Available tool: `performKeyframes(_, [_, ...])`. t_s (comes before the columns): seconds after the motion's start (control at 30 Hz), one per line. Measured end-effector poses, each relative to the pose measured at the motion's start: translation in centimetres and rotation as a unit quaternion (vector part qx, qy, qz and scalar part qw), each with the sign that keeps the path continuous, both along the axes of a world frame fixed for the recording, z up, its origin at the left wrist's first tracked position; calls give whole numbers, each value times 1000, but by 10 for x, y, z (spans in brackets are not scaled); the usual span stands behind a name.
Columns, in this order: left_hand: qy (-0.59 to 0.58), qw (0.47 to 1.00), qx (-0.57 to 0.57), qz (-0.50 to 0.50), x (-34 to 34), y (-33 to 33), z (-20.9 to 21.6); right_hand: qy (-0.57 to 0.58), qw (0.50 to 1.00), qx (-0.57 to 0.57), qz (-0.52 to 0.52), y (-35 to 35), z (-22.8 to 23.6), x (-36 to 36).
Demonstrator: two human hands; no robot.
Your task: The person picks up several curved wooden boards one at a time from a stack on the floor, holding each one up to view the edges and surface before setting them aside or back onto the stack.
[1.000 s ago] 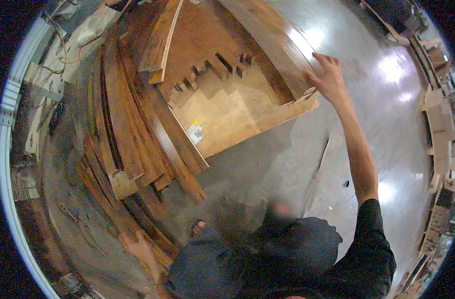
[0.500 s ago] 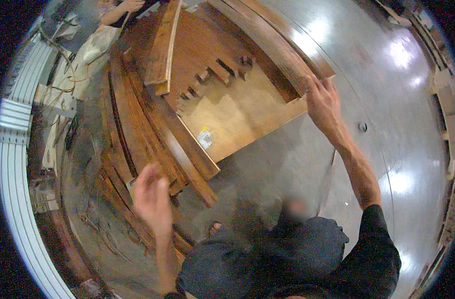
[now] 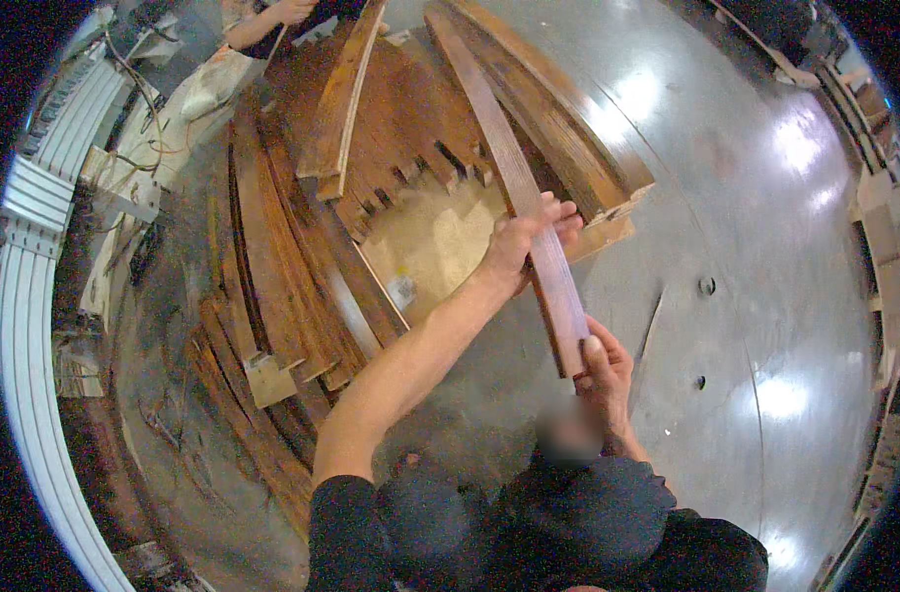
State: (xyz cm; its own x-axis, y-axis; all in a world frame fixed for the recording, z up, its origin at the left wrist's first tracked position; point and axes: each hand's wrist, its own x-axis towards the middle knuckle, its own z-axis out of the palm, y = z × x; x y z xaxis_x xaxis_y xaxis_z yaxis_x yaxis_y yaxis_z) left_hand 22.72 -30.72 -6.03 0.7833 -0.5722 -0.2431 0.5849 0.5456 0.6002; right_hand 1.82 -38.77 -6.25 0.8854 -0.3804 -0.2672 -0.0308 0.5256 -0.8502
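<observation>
A long brown wooden plank (image 3: 502, 146) runs from the far side toward me, lifted at its near end. My left hand (image 3: 524, 240) is wrapped around it from beneath, fingers showing on the right side. Close to the plank's near end, my right hand (image 3: 608, 367) grips its right edge with the thumb on top. Below lies a pale plywood panel (image 3: 440, 232), partly covered by dark wood strips (image 3: 381, 118) with a stepped, uneven edge. To the right, other planks (image 3: 578, 128) rest along the panel's side.
Several long boards (image 3: 282, 237) are stacked on the left, with a pale wood block (image 3: 269, 380) at their near ends. Another board (image 3: 339, 99) lies across the far strips. A person's hand (image 3: 294, 10) shows at the far left. Small dark round items (image 3: 706, 286) lie on the concrete floor.
My left hand has crossed from the left boards to the plank. My right hand has moved toward me, and the plank's near end has come off the right-hand stack.
</observation>
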Motion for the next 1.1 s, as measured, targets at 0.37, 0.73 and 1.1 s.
performKeyframes(0.37, [-145, 940, 219, -218, -91, 84, 41, -185, 979, -45, 73, -44, 27, 110])
performKeyframes(0.73, [-381, 818, 431, -9, -138, 98, 25, -179, 931, -280, -150, -17, 45, 132])
performKeyframes(1.1, [-439, 809, 390, -35, -104, 93, 55, -223, 909, -328, -125, -3, 44, 99])
